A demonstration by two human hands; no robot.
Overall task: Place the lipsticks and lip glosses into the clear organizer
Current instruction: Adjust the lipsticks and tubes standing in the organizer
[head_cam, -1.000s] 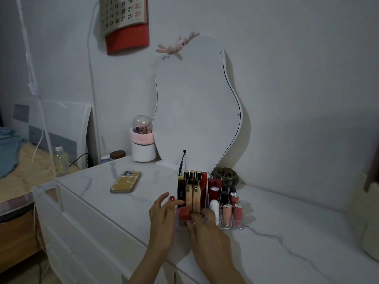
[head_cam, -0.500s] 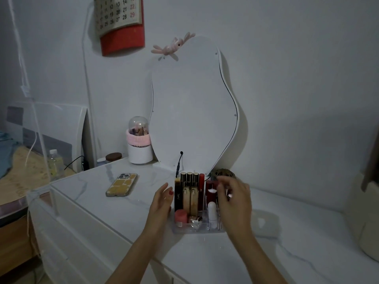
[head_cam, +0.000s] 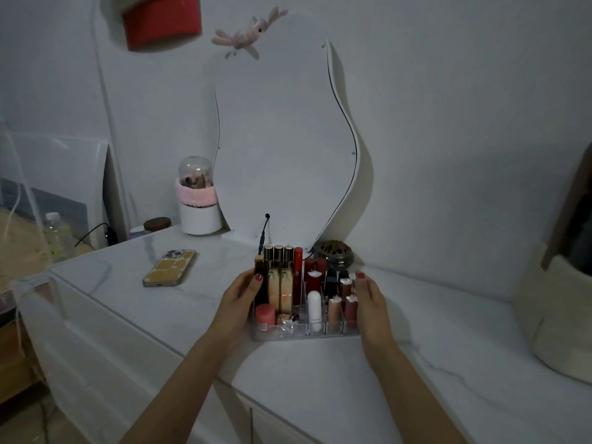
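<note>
The clear organizer stands on the white marble dresser top, filled with upright lipsticks and lip glosses: gold-capped tubes, a red gloss, a white stick and pink tubes. My left hand presses flat against the organizer's left side, thumb on the dark tube. My right hand rests against its right side. Both hands clasp the organizer between them.
A phone in a yellow case lies to the left. A wavy mirror leans on the wall behind, with a brass dish and a cable at its base. A white brush holder stands back left. A cream basket sits far right.
My right hand dropped from above the lipsticks to the organizer's right side. My left hand stayed on the left side. The camera moved closer.
</note>
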